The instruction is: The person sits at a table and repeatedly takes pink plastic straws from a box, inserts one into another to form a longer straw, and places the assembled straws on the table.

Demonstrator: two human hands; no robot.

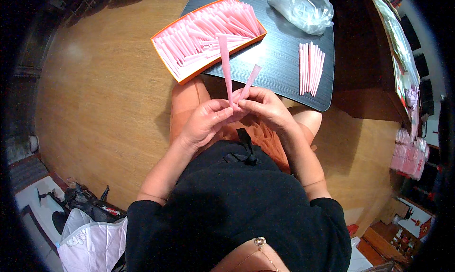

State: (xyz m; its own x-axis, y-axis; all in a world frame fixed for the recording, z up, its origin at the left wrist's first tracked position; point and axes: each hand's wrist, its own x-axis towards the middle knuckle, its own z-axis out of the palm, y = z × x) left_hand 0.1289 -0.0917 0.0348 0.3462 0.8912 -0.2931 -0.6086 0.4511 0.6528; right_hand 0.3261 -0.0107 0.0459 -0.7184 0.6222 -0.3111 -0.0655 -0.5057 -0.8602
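Close above my lap, my left hand [204, 121] pinches the narrow lower end of a long pink tapered strip [224, 63], which stands up and widens toward its top. My right hand [266, 107], its fingertips close to the left ones, grips a shorter-looking pink strip [251, 76] that leans to the right. The fingers hide the lower ends of both pieces. Just beyond my hands, an orange-edged box [208, 72] is packed with many similar pink strips [204, 32]. On the right of the table lies a row of several slim pink sticks [311, 69], side by side.
The dark table [279, 77] has rounded corners and reaches over my knees. A crumpled clear plastic bag [303, 10] lies at its far right. A brown wooden cabinet [362, 58] stands to the right. Pale quilted fabric [92, 239] and a black bag [92, 205] are at lower left.
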